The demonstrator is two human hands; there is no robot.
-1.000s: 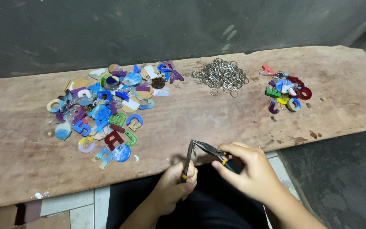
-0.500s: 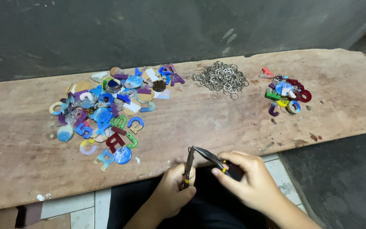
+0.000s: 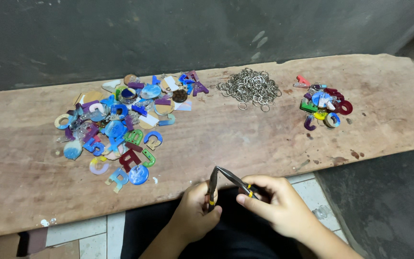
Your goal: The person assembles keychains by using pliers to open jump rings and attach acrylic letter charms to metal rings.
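My left hand [image 3: 196, 212] and my right hand [image 3: 276, 204] sit at the near edge of a worn wooden board [image 3: 245, 139]. Each hand grips a small pair of pliers [image 3: 224, 180]; the two tools meet at their tips just above the board's edge. Whatever is pinched between the tips is too small to make out. A large heap of colourful letter-shaped and round charms [image 3: 120, 124] lies to the upper left of my hands.
A pile of silver metal rings [image 3: 251, 88] rests at the far middle of the board. A smaller cluster of colourful charms [image 3: 324, 103] lies at the right. A dark wall runs behind the board; pale floor tiles [image 3: 80, 235] show below it.
Both hands and the pliers have slipped slightly lower and nearer to me. The piles on the board have not moved.
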